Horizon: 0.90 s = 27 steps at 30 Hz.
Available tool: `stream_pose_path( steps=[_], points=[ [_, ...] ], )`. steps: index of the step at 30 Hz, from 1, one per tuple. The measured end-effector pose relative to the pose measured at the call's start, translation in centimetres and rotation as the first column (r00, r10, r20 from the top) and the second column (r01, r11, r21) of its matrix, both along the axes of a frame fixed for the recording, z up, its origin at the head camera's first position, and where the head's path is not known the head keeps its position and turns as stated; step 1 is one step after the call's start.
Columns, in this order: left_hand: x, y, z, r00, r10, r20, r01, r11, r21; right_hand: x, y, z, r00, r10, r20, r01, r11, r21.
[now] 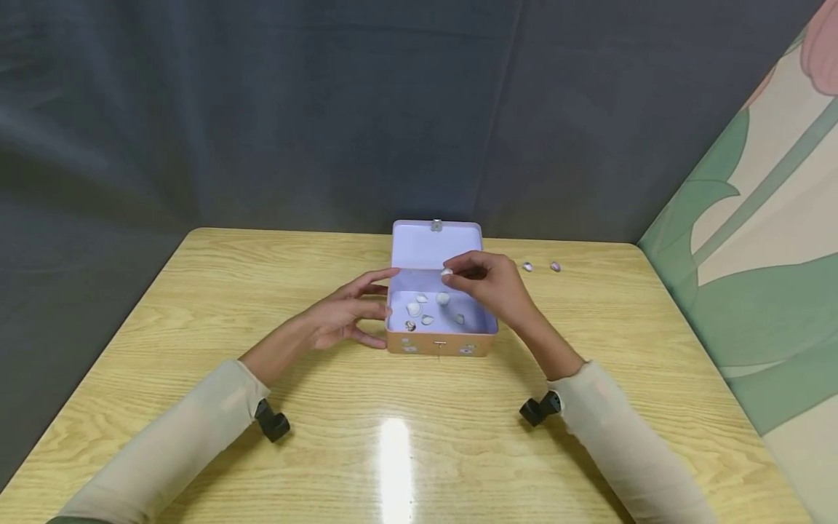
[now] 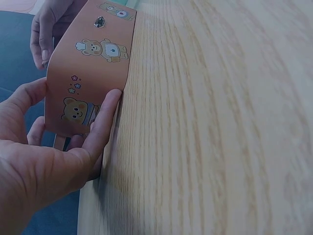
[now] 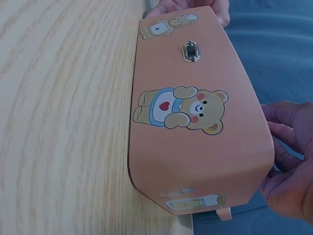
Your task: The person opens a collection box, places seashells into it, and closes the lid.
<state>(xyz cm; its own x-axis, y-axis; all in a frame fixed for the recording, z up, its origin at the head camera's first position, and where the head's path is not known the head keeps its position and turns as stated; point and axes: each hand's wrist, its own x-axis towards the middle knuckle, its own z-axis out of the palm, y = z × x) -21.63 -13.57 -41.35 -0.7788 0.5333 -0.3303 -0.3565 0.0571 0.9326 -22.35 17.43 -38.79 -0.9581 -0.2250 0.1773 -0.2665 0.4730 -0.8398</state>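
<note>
"Where's the L hand [image 1: 337, 318]?"
"At the L side of the box [image 1: 440, 343], fingers spread, tips touching it."
"& the R hand [image 1: 494, 282]?"
"Pinching a white shell [image 1: 447, 272] w/ thumb & fingers, up over the box."
"What's in there?"
"Little shells [image 1: 414, 309], mostly white, on the bottom. The lid [image 1: 435, 246] is up at the back."
"Any more?"
"2 small shell-like bits [image 1: 527, 267] on the table [image 1: 327, 437], R of the box. Plus a teddy pic [image 3: 188, 108] on its front."

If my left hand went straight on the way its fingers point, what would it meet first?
The box, most likely: your left hand seems to touch its side, though exact contact is hard to judge.
</note>
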Motion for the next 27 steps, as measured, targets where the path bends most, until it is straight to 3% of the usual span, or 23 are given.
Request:
stream_pose_path(
  steps=[14, 27],
  points=[
    [0.2, -0.2, 0.0, 1.000, 0.004, -0.001, -0.004, 1.000, -0.002, 0.0, -1.3, 0.0, 1.000, 0.022, 0.020, -0.023, 0.998, 0.050],
    [0.3, -0.2, 0.2, 1.000, 0.006, -0.013, -0.006, 1.000, -0.012, 0.5, 0.0, 0.4, 1.000, -0.014, 0.018, 0.013, 0.999, 0.040]
  ],
)
